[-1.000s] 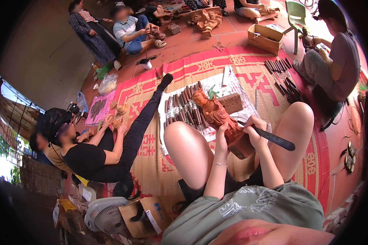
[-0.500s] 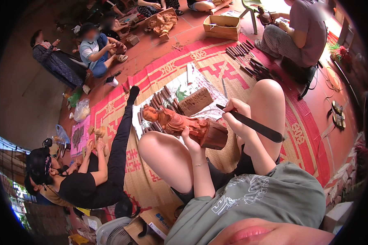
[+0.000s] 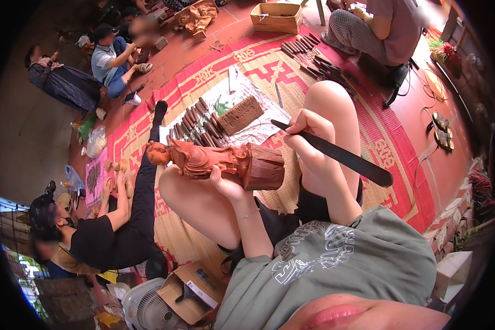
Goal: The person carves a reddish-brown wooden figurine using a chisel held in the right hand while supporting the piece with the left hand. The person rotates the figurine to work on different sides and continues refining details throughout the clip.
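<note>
My left hand (image 3: 228, 184) is closed round the underside of a reddish carved wooden statue (image 3: 209, 161), a robed figure. It lies on its side across my lap, its round head to the left and its rough block base to the right. In my right hand (image 3: 312, 135) is a long, flat, black file-like tool (image 3: 353, 158), pinched near its narrow end. Its broad rounded end points to the lower right, away from the statue. Beyond the statue, several wooden-handled carving tools (image 3: 199, 127) lie beside a brown rectangular block (image 3: 240, 115) on a white sheet (image 3: 261, 127).
A red and tan woven mat (image 3: 393, 165) lies under me. More carving tools (image 3: 327, 71) and a wooden box (image 3: 276, 17) are farther off. A person in black (image 3: 102, 236) sits at left. Another person (image 3: 393, 33) sits at upper right. A fan (image 3: 154, 311) and cardboard box (image 3: 190, 294) stand behind.
The statue has swung from a slant to nearly level, its head now lower and farther left. The black tool stays in my right hand, apart from the statue. The whole view has shifted.
</note>
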A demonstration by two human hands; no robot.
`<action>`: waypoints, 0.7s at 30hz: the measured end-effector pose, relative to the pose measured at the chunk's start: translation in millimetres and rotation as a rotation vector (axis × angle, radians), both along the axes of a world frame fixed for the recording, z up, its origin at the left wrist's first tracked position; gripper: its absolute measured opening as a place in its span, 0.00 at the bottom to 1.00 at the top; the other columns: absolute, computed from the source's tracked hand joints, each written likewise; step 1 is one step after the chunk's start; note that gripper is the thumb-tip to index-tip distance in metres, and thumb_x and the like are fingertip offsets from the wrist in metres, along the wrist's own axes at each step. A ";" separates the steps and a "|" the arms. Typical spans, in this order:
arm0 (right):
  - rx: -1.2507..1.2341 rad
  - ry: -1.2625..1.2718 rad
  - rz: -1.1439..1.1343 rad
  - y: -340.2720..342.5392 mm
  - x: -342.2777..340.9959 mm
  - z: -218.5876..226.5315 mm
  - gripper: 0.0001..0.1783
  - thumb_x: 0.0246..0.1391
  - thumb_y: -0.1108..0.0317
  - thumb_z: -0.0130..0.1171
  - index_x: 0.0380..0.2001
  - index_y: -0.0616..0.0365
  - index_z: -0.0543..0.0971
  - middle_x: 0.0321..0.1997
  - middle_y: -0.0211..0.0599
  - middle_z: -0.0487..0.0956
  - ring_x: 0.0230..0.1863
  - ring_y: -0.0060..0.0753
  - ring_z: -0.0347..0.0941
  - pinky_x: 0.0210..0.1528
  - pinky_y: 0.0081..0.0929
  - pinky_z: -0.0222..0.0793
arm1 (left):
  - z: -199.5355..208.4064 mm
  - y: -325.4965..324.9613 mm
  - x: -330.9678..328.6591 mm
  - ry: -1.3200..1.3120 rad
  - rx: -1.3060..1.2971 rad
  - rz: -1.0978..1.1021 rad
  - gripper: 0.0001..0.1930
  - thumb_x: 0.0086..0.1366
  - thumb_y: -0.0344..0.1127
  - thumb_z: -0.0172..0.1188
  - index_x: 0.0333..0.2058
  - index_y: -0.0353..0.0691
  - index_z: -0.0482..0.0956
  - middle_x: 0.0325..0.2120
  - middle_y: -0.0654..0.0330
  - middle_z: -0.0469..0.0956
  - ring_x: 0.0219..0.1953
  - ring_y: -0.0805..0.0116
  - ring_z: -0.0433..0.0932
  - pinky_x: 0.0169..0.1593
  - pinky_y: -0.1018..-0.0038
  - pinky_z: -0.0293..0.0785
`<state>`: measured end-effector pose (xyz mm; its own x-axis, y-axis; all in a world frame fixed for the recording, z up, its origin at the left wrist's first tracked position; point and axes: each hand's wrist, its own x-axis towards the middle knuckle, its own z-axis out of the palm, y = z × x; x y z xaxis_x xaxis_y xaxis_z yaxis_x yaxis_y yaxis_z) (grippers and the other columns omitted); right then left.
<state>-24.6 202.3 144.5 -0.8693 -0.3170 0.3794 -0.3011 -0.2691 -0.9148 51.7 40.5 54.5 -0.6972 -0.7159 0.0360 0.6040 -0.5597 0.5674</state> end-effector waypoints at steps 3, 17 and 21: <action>-0.036 0.037 0.060 4.6 5.1 5.5 0.05 0.42 0.79 0.56 0.22 0.63 0.69 0.24 0.32 0.71 0.25 0.19 0.63 0.29 0.18 0.59 | 9.3 6.8 8.9 0.060 -0.006 -0.002 0.32 0.57 0.54 0.53 0.52 0.34 0.64 0.39 0.46 0.74 0.44 0.48 0.75 0.55 0.51 0.69; -0.026 0.264 0.319 -27.7 -51.9 25.2 0.08 0.44 0.79 0.64 0.25 0.66 0.72 0.31 0.40 0.79 0.32 0.19 0.74 0.32 0.17 0.70 | 65.9 -29.1 -21.2 -0.035 -0.159 -0.138 0.25 0.60 0.50 0.55 0.48 0.36 0.66 0.36 0.49 0.75 0.40 0.54 0.76 0.54 0.50 0.71; -0.066 0.377 0.429 -56.2 -103.1 29.6 0.11 0.44 0.80 0.61 0.23 0.62 0.68 0.28 0.38 0.74 0.31 0.22 0.70 0.37 0.21 0.68 | 75.7 -67.4 -58.3 -0.052 -0.131 -0.330 0.24 0.60 0.48 0.57 0.47 0.36 0.67 0.35 0.52 0.76 0.39 0.56 0.78 0.52 0.53 0.73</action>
